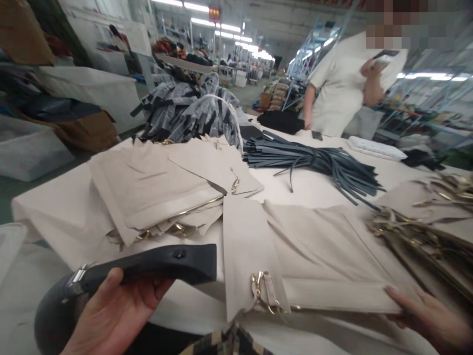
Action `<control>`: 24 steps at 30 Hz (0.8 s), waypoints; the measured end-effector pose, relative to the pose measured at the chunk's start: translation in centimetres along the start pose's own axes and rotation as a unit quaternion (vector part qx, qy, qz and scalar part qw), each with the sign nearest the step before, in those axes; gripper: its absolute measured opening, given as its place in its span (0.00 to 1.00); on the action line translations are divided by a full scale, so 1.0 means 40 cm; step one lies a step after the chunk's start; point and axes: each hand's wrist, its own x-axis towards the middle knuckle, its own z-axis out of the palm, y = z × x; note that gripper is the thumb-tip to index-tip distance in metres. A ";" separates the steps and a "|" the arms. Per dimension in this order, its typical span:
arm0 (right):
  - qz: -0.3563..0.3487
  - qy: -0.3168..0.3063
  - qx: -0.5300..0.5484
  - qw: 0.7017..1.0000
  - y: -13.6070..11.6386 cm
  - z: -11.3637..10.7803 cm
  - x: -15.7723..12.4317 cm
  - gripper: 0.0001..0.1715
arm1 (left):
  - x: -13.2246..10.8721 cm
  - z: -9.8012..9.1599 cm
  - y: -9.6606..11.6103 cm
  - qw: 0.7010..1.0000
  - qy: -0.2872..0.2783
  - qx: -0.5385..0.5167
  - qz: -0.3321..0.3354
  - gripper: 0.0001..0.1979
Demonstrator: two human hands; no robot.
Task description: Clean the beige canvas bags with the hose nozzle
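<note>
My left hand (120, 310) is wrapped from below around a black curved nozzle-like tube (162, 264) with a metal clamp and a flattened end; its exact kind is unclear. The flattened end points right, close to a beige bag piece (325, 251) with gold metal rings and a clasp (264, 291). At the near right corner of that piece, my right hand (430, 315) pinches its edge, slightly blurred. A strip-like beige panel lies across the piece's left side. Beyond the tube is a stack of similar beige bag pieces (155, 182), with gold fittings showing at their edges.
A bundle of dark straps (314, 158) lies on the pale table (51, 207), beside a heap of plastic-wrapped dark strips (192, 106). More beige pieces (417, 241) pile up at right. A person in a white shirt (343, 84) stands across the table. White bins (92, 93) stand left.
</note>
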 end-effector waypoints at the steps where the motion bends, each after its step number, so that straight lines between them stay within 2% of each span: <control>1: -0.010 0.045 -0.036 0.998 0.027 -0.039 -0.006 0.16 | 0.003 0.021 -0.010 1.000 0.001 0.011 0.004 0.33; 3: -0.084 0.142 -0.128 0.978 0.031 -0.076 -0.013 0.23 | 0.007 0.070 -0.031 0.999 -0.007 0.035 0.021 0.32; 4: -0.145 0.166 -0.176 0.959 0.008 -0.068 -0.014 0.24 | 0.010 0.099 -0.043 0.998 -0.021 0.045 0.036 0.31; 5: -0.213 0.157 -0.216 0.940 -0.028 -0.042 -0.014 0.23 | 0.012 0.128 -0.056 0.997 -0.037 0.053 0.052 0.30; 7: -0.329 0.083 -0.252 0.906 -0.129 0.063 -0.014 0.20 | 0.018 0.188 -0.086 0.993 -0.067 0.064 0.073 0.26; 10: -0.485 -0.074 -0.273 0.828 -0.282 0.286 -0.008 0.21 | 0.033 0.268 -0.144 0.989 -0.097 0.087 0.077 0.20; 11: -0.531 -0.106 -0.276 0.795 -0.317 0.356 -0.003 0.20 | 0.041 0.289 -0.166 0.987 -0.105 0.097 0.077 0.19; 13: -0.574 -0.136 -0.293 0.753 -0.353 0.468 0.011 0.16 | 0.065 0.325 -0.211 0.983 -0.114 0.119 0.081 0.18; 15: -0.582 -0.129 -0.303 0.743 -0.347 0.531 0.027 0.11 | 0.094 0.353 -0.252 0.980 -0.110 0.144 0.083 0.18; 17: -0.574 -0.101 -0.296 0.757 -0.322 0.553 0.037 0.09 | 0.123 0.376 -0.289 0.978 -0.104 0.165 0.079 0.19; 19: -0.568 -0.077 -0.279 0.771 -0.299 0.553 0.039 0.10 | 0.146 0.400 -0.324 0.976 -0.103 0.178 0.073 0.20; 24: -0.571 -0.068 -0.265 0.774 -0.293 0.545 0.037 0.13 | 0.173 0.465 -0.401 0.969 -0.128 0.198 0.071 0.21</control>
